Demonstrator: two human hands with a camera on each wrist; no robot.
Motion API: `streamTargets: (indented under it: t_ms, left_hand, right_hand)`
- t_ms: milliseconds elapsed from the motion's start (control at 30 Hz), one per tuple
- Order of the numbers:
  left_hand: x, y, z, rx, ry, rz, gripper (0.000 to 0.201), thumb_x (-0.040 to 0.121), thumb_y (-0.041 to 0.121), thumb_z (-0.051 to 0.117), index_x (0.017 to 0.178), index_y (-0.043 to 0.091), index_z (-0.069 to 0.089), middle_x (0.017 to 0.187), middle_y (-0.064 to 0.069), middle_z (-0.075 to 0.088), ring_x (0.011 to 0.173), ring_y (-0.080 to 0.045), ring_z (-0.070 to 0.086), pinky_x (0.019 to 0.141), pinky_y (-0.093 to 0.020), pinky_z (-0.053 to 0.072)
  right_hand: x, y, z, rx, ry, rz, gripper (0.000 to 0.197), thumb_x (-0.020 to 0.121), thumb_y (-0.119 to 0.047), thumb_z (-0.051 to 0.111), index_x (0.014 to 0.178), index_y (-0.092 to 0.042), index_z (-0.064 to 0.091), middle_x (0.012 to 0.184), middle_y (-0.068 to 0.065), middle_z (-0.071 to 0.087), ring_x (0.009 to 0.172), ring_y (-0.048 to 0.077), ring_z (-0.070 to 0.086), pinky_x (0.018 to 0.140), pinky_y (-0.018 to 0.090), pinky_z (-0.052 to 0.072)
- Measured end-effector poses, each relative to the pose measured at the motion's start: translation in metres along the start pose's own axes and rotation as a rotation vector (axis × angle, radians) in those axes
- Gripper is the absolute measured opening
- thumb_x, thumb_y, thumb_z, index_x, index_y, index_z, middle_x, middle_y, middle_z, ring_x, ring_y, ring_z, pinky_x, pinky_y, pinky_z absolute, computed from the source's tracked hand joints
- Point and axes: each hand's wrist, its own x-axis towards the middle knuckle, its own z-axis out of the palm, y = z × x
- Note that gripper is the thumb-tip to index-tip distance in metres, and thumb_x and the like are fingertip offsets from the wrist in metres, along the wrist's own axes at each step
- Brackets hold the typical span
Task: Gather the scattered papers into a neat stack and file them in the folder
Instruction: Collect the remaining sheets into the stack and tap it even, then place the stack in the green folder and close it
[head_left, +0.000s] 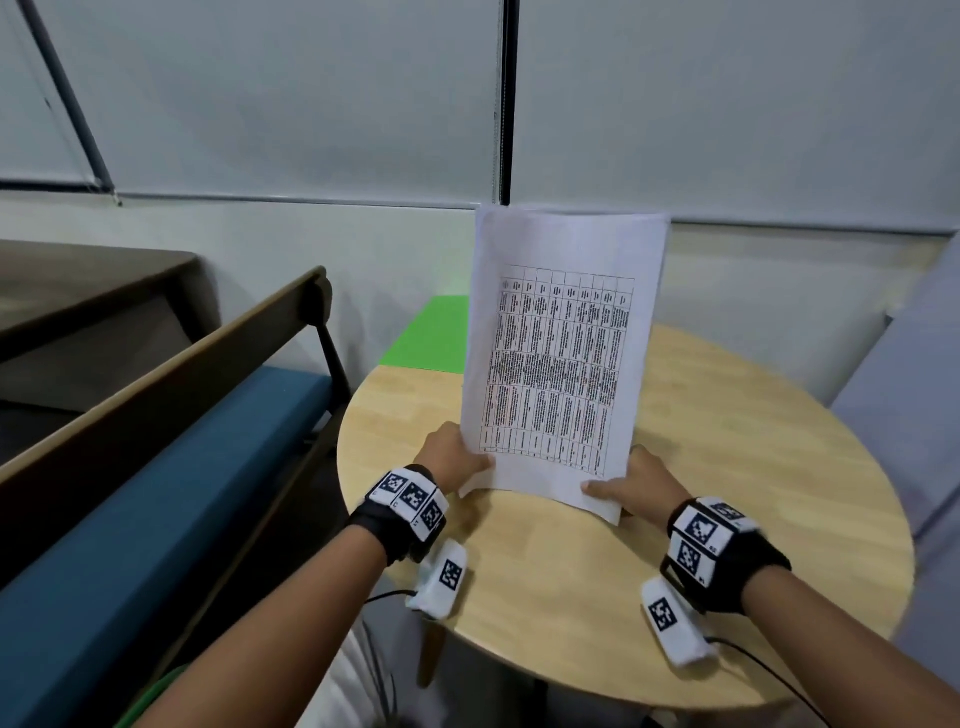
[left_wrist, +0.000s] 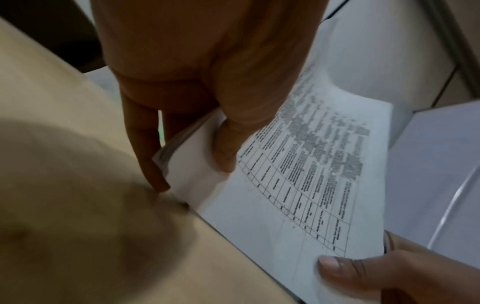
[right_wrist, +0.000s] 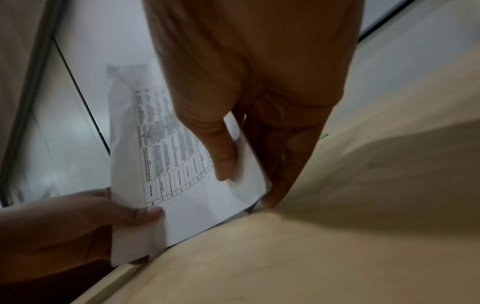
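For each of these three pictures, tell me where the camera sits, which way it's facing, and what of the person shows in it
Head: worn on the head, looking forward and down at the round table; both forearms show, the left hand and right hand standing the paper stack on edge.
Left wrist: on the left wrist, looking along the left hand at the paper stack; the right thumb shows too.
Right wrist: on the right wrist, looking along the right hand at the paper stack.
All three share the stack with its printed table.
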Motion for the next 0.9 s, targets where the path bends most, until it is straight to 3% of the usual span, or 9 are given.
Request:
streamTargets:
  t_ms: [100, 200, 267, 367, 467, 600, 700, 767, 900]
  left_hand:
    - [0.0, 0.007, -0.003, 0.024, -0.015, 0.006, 0.049, 0.084, 0.02, 0.072, 0.122, -0.001, 0.05, 0.126, -0.018, 0.06, 0.11, -0.036, 0.063, 0.085, -0.044, 0.059]
    - [0.012, 0.022, -0.01, -0.073, -0.044, 0.079, 0.045, 0.083, 0.014, 0.074, 0.12, -0.004, 0.057, 0.121, -0.021, 0.064, 0.091, -0.039, 0.069, 0.057, -0.045, 0.063]
    - [0.027, 0.039, -0.015, -0.148, -0.035, 0.153, 0.041, 0.084, 0.01, 0.072, 0.12, -0.003, 0.06, 0.12, -0.021, 0.067, 0.084, -0.036, 0.068, 0.045, -0.035, 0.059]
    - [0.061, 0.071, -0.016, -0.223, -0.017, 0.224, 0.035, 0.085, 0.007, 0.07, 0.118, 0.003, 0.062, 0.118, -0.017, 0.069, 0.082, -0.031, 0.066, 0.04, -0.024, 0.053]
    - [0.121, 0.097, -0.004, -0.222, -0.036, 0.226, 0.034, 0.084, 0.007, 0.07, 0.117, 0.005, 0.063, 0.115, -0.014, 0.07, 0.077, -0.029, 0.068, 0.04, -0.023, 0.053]
    - [0.218, 0.11, 0.03, -0.191, -0.15, 0.095, 0.04, 0.085, 0.007, 0.07, 0.122, 0.001, 0.059, 0.112, -0.011, 0.067, 0.071, -0.025, 0.068, 0.044, -0.024, 0.056]
    - [0.275, 0.103, 0.059, -0.162, -0.197, -0.038, 0.046, 0.08, 0.016, 0.076, 0.119, 0.0, 0.058, 0.117, -0.017, 0.068, 0.086, -0.034, 0.072, 0.068, -0.042, 0.064]
    - [0.297, 0.095, 0.072, -0.1, -0.212, -0.109, 0.053, 0.076, 0.023, 0.079, 0.118, -0.002, 0.057, 0.115, -0.02, 0.069, 0.099, -0.04, 0.069, 0.085, -0.051, 0.059]
    - [0.308, 0.097, 0.073, -0.092, -0.28, -0.247, 0.045, 0.081, 0.02, 0.076, 0.111, -0.007, 0.056, 0.103, -0.023, 0.071, 0.09, -0.038, 0.073, 0.082, -0.05, 0.061]
  right_hand:
    - [0.002, -0.003, -0.001, -0.051, 0.04, -0.016, 0.053, 0.074, -0.015, 0.079, 0.122, -0.003, 0.059, 0.124, 0.013, 0.065, 0.109, 0.028, 0.064, 0.092, 0.036, 0.053]
    - [0.008, -0.013, -0.012, -0.065, 0.112, -0.065, 0.045, 0.076, -0.015, 0.077, 0.118, -0.005, 0.064, 0.121, 0.014, 0.068, 0.109, 0.028, 0.064, 0.094, 0.035, 0.051]
    - [0.019, -0.023, -0.026, -0.047, 0.185, -0.093, 0.042, 0.077, -0.015, 0.076, 0.117, -0.006, 0.066, 0.119, 0.013, 0.069, 0.109, 0.028, 0.065, 0.093, 0.034, 0.05]
    - [0.053, -0.034, -0.048, -0.005, 0.283, -0.106, 0.038, 0.081, -0.009, 0.072, 0.117, -0.003, 0.067, 0.115, 0.013, 0.07, 0.091, 0.022, 0.067, 0.073, 0.02, 0.05]
    - [0.112, -0.034, -0.068, 0.032, 0.31, -0.066, 0.034, 0.082, -0.003, 0.069, 0.116, -0.003, 0.069, 0.106, 0.01, 0.07, 0.067, 0.012, 0.062, 0.05, 0.004, 0.043]
    - [0.212, -0.013, -0.081, -0.043, 0.288, 0.08, 0.035, 0.078, -0.012, 0.074, 0.111, -0.004, 0.069, 0.113, 0.015, 0.071, 0.103, 0.029, 0.066, 0.084, 0.028, 0.049]
    - [0.267, 0.008, -0.082, -0.102, 0.212, 0.173, 0.035, 0.078, -0.012, 0.074, 0.111, -0.003, 0.068, 0.112, 0.017, 0.07, 0.098, 0.027, 0.064, 0.079, 0.025, 0.043]
    - [0.288, 0.018, -0.081, -0.121, 0.172, 0.236, 0.034, 0.077, -0.011, 0.074, 0.11, -0.002, 0.068, 0.111, 0.017, 0.07, 0.092, 0.025, 0.061, 0.078, 0.025, 0.042]
    - [0.307, 0.018, -0.084, -0.137, 0.085, 0.349, 0.032, 0.076, -0.013, 0.075, 0.104, -0.001, 0.069, 0.102, 0.016, 0.07, 0.09, 0.026, 0.062, 0.076, 0.026, 0.045]
